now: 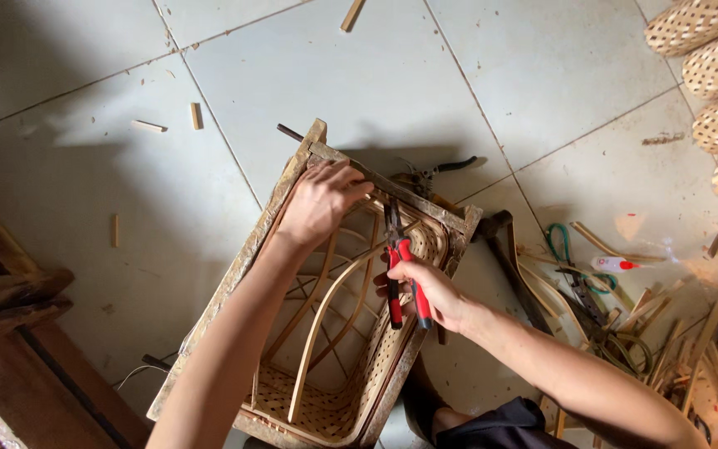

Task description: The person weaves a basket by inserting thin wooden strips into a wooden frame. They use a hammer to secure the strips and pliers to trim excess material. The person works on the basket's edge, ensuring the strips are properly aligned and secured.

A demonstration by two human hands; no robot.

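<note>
Red-handled pliers (399, 274) gripped in right hand (427, 291), jaws up at the rim of a woven bamboo basket (351, 399) in a wooden frame (234, 274) on tiled floor (542, 75). Left hand (319, 199) clamps the rim, just beside the jaws. Small white red-capped bottle (615, 264) lies on the floor at right.

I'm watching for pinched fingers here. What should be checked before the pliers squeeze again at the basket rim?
1. Right hand wrapped around the red-handled pliers: ok.
2. Plier tips at the rim under the wooden frame: ok.
3. Left hand steadying the frame: ok.
4. Left fingertips away from the plier tips: not ok, they are close.
5. What the tips bite: cannot tell.
6. Woven basket seated inside the frame: ok.
</note>
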